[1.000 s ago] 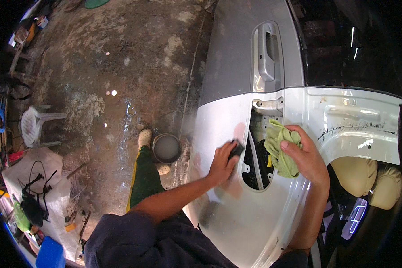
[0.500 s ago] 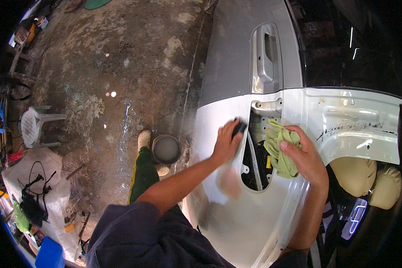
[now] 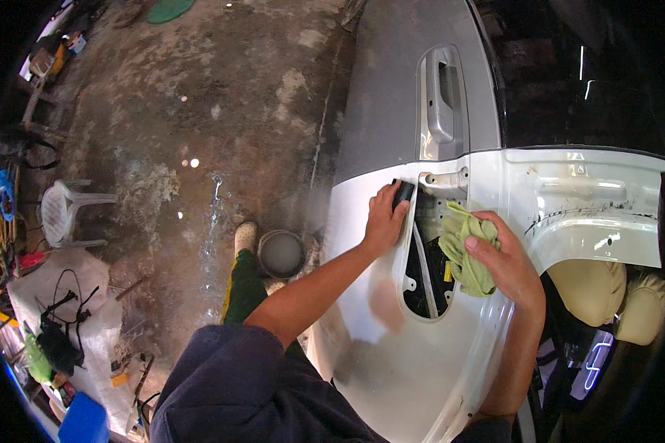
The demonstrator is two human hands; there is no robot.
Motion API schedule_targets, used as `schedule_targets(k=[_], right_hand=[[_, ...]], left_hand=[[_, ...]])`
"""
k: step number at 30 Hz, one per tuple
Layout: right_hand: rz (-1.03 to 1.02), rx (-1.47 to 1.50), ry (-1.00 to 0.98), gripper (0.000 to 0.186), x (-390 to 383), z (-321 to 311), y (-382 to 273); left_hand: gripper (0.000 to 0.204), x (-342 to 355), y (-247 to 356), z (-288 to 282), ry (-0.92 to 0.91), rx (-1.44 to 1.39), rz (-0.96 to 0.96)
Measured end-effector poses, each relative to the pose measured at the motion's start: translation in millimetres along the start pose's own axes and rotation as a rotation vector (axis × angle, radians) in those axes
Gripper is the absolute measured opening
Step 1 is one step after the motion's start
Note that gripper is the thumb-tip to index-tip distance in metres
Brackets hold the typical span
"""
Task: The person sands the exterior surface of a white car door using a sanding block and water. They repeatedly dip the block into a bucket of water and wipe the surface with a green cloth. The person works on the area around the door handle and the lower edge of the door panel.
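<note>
My left hand [image 3: 384,223] grips a small black sanding block [image 3: 403,193] against the white car door panel [image 3: 391,373], at the left rim of the oval door-handle opening [image 3: 423,284]. My fingers hide much of the block's near side. A crumpled lime-green cloth [image 3: 468,255] is bunched in my right hand [image 3: 508,267], with the thumb across it. That hand stays by the right side of the opening, and the cloth covers part of it. Metal rods and a yellow piece show inside the opening.
Beyond the opening, a silver door handle [image 3: 441,103] sits on the grey door [image 3: 383,96]. A bucket [image 3: 281,253] of greyish water stands on the floor by my foot. Farther left are a white plastic chair [image 3: 70,210] and a blue box [image 3: 83,421]. Beige seats [image 3: 587,292] show at right.
My left hand has slid the block up and slightly right along the opening's rim. My right hand still holds the cloth in nearly the same place. The view has shifted slightly.
</note>
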State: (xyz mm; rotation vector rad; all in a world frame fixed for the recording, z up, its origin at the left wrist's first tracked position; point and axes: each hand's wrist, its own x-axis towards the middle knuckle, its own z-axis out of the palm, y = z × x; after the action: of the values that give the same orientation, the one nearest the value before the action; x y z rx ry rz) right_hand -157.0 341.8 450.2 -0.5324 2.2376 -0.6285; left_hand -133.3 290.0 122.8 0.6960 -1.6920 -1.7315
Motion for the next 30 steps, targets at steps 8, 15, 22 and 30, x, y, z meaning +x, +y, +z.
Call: schedule_targets(k=[8,15,22,30], right_hand=[[0.032,0.004,0.015,0.044,-1.4,1.3,6.6],[0.011,-0.003,0.004,0.044,0.4,-0.2,5.5],[0.008,-0.006,0.003,0.043,0.1,0.8,6.7],[0.026,0.058,0.001,0.043,1.3,0.1,10.4]], left_hand=[[0.054,-106.6,19.5,-7.0,-0.1,-0.012,-0.094],[0.055,-17.5,-4.3,0.5,-0.074,0.003,-0.071],[0.057,-108.6,13.5,-14.4,-0.175,0.018,-0.114],[0.057,-92.9,9.2,-14.6,-0.162,0.065,-0.01]])
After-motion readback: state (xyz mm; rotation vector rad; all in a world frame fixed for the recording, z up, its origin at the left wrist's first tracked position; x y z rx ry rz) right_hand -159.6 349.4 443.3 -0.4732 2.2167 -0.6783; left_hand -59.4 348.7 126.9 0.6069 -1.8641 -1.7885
